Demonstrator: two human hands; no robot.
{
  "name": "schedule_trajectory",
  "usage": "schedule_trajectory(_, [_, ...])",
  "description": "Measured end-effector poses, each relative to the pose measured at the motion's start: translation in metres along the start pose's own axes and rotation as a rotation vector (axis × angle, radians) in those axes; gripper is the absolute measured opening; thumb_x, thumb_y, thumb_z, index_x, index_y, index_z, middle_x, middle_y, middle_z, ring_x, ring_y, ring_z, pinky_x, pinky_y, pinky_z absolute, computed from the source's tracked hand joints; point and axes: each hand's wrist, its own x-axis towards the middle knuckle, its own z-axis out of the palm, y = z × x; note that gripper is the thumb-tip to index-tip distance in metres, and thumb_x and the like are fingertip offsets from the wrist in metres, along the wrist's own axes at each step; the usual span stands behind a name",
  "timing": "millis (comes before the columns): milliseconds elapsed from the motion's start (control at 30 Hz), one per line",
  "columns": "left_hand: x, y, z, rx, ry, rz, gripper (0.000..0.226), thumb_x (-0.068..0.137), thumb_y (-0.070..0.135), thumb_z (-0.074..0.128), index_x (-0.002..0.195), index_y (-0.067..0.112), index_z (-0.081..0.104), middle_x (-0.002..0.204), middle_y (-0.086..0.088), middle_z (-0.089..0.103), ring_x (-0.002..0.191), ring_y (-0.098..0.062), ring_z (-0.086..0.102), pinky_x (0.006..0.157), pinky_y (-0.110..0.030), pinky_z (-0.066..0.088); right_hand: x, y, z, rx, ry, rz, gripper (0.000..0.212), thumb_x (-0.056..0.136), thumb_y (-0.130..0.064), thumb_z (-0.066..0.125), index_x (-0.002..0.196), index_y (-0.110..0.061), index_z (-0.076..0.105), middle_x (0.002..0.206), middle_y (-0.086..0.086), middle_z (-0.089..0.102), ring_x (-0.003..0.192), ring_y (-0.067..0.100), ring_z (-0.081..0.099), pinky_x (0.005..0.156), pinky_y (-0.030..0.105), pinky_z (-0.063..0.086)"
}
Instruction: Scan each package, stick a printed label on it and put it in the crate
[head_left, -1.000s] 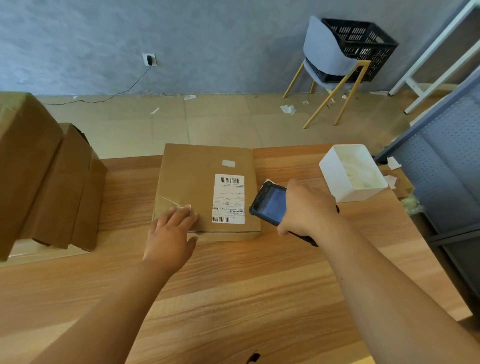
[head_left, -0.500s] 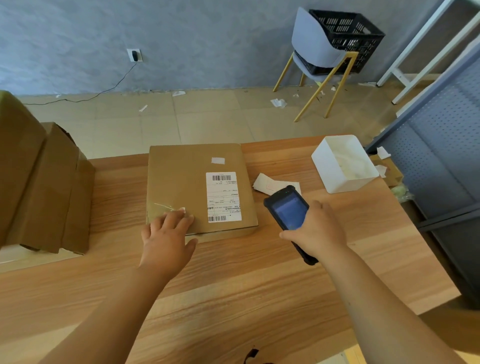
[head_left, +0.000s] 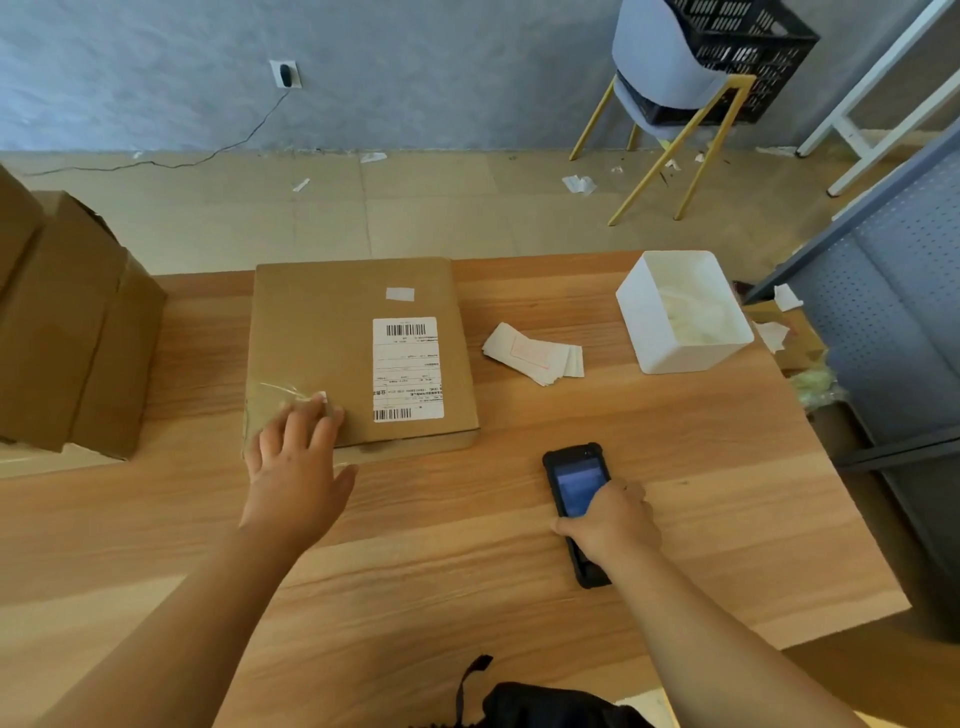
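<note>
While flat left hand (head_left: 296, 467) presses package (head_left: 322, 332), right hand (head_left: 613, 525) grips scanner (head_left: 576, 483) pointing away.

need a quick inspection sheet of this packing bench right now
surface: wooden table
job's things: flat cardboard package wearing a shipping label; loose label stack beside it; black crate on a chair
clutter: white bin; brown boxes at left; paper scraps on floor
hands: left hand rests flat on package's near corner; right hand grips handheld scanner
cables: one cord from wall socket along floor
surroundings: grey wall, blue pegboard panel
</note>
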Motion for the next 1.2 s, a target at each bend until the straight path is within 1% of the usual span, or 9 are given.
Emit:
schedule_trajectory(133, [-0.014, 0.01, 0.005, 0.015, 0.018, -0.049, 0.067, 0.08, 0.032, 0.069, 0.139, 0.017, 0.041, 0.151, -0.006, 0.028, 0.135, -0.038, 0.023, 0.11, -0.052, 0.016, 0.006, -0.008, -0.007, -0.097, 0.056, -0.09, 0.108, 0.069, -0.068, 0.068, 0.143, -0.004, 0.024, 0.14, 0.01, 0.031, 0.124, 0.026, 0.036, 0.087, 0.035, 0.042])
schedule_trajectory(233, [-0.025, 0.016, 0.005, 0.025, 0.023, -0.1, 0.064, 0.08, 0.033, 0.068, 0.138, 0.021, 0.042, 0.149, -0.002, 0.031, 0.132, -0.036, 0.028, 0.107, -0.052, 0.02, 0.001, -0.025, -0.018, -0.071, 0.174, -0.344, 0.086, 0.08, -0.065, 0.058, 0.14, -0.01, 0.03, 0.139, 0.009, 0.036, 0.124, 0.026, 0.037, 0.097, 0.035, 0.04])
schedule_trajectory(400, [-0.048, 0.032, -0.004, -0.011, -0.001, -0.212, 0.052, 0.084, 0.039, 0.06, 0.134, 0.031, 0.047, 0.143, 0.008, 0.039, 0.119, -0.03, 0.038, 0.097, -0.047, 0.029, -0.027, -0.071, -0.024, 0.32, -0.172, -0.689, 0.078, 0.087, -0.059, 0.052, 0.148, -0.023, 0.018, 0.138, 0.0, 0.047, 0.12, 0.017, 0.051, 0.094, 0.037, 0.046])
schedule_trajectory(567, [-0.083, 0.045, -0.013, -0.04, 0.091, -0.075, 0.035, 0.068, 0.018, 0.08, 0.102, 0.021, 0.072, 0.11, 0.001, 0.069, 0.08, -0.035, 0.062, 0.074, -0.049, 0.048, -0.027, -0.109, -0.03, 0.45, -0.184, -0.687, 0.049, 0.09, -0.044, 0.057, 0.129, -0.021, 0.037, 0.118, -0.002, 0.058, 0.099, 0.016, 0.057, 0.08, 0.035, 0.049])
schedule_trajectory(700, [-0.097, 0.045, -0.014, -0.218, -0.069, 0.036, 0.029, 0.094, 0.028, 0.05, 0.12, 0.031, 0.062, 0.126, 0.014, 0.058, 0.105, -0.021, 0.053, 0.091, -0.034, 0.04, -0.013, -0.128, -0.033, 0.409, -0.247, -0.723, 0.082, 0.089, -0.035, 0.063, 0.151, -0.022, 0.011, 0.151, 0.0, 0.035, 0.133, 0.021, 0.04, 0.103, 0.04, 0.041])
schedule_trajectory(767, [-0.099, 0.043, -0.015, -0.329, -0.111, 0.125, 0.028, 0.095, 0.028, 0.049, 0.119, 0.03, 0.063, 0.125, 0.014, 0.059, 0.11, -0.015, 0.052, 0.094, -0.032, 0.041, -0.012, -0.137, -0.031, 0.409, -0.289, -0.707, 0.086, 0.091, -0.033, 0.061, 0.153, -0.025, 0.001, 0.155, -0.001, 0.029, 0.137, 0.023, 0.036, 0.101, 0.037, 0.038])
schedule_trajectory(967, [-0.101, -0.005, -0.028, -0.3, 0.155, -0.055, 0.035, 0.077, 0.012, 0.073, 0.112, 0.013, 0.067, 0.118, -0.006, 0.062, 0.111, -0.034, 0.051, 0.096, -0.043, 0.043, -0.023, -0.161, -0.021, 0.433, -0.32, -0.805, 0.054, 0.099, -0.018, 0.049, 0.148, -0.021, 0.028, 0.152, 0.003, 0.036, 0.137, 0.021, 0.035, 0.104, 0.033, 0.032])
schedule_trajectory(1100, [-0.099, -0.058, -0.03, -0.11, -0.049, -0.231, 0.059, 0.088, 0.037, 0.057, 0.142, 0.024, 0.035, 0.154, 0.002, 0.022, 0.143, -0.028, 0.009, 0.116, -0.043, 0.016, -0.042, -0.165, -0.018, 0.257, -0.37, -0.882, 0.057, 0.101, -0.023, 0.043, 0.152, -0.028, 0.016, 0.157, -0.002, 0.023, 0.144, 0.019, 0.023, 0.112, 0.032, 0.022])
schedule_trajectory(1200, [-0.103, -0.084, -0.03, -0.067, -0.16, -0.244, 0.066, 0.091, 0.052, 0.044, 0.148, 0.03, 0.019, 0.157, 0.009, 0.01, 0.145, -0.022, 0.003, 0.116, -0.044, 0.02, -0.068, -0.157, -0.008, 0.146, -0.274, -0.891, 0.069, 0.097, -0.034, 0.05, 0.153, -0.024, 0.01, 0.159, -0.001, 0.016, 0.144, 0.02, 0.02, 0.112, 0.034, 0.022])
